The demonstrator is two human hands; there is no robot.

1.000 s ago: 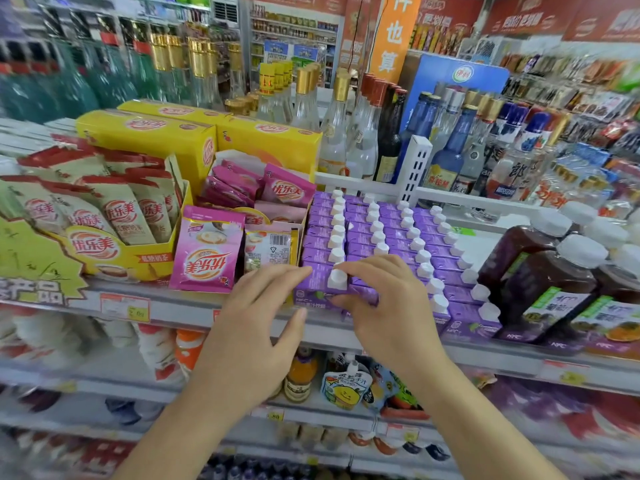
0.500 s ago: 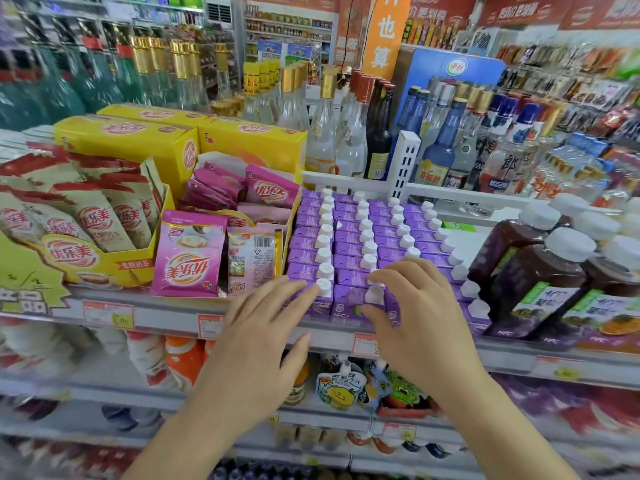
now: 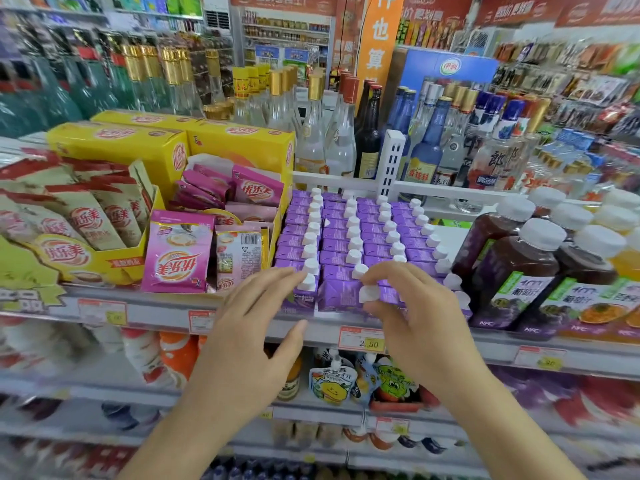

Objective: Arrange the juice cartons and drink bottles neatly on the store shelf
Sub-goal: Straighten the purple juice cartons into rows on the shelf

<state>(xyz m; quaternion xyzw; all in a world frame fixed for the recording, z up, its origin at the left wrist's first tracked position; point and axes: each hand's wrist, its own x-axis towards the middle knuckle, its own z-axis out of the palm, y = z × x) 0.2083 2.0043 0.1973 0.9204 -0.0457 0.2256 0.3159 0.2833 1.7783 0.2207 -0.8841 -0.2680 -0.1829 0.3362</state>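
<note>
Purple cartons [image 3: 349,237] sitting in rows at shelf [image 3: 156,315] front, between pink sachets [image 3: 176,252] and dark bottles [image 3: 512,271]. Right hand [image 3: 412,317] curling over front carton's white cap [image 3: 367,293], fingertips covering carton top. Left hand [image 3: 254,327] lying flat, fingers straight, tips touching leftmost front carton [image 3: 300,299]. Lower shelves blurring, labels unreadable.
</note>
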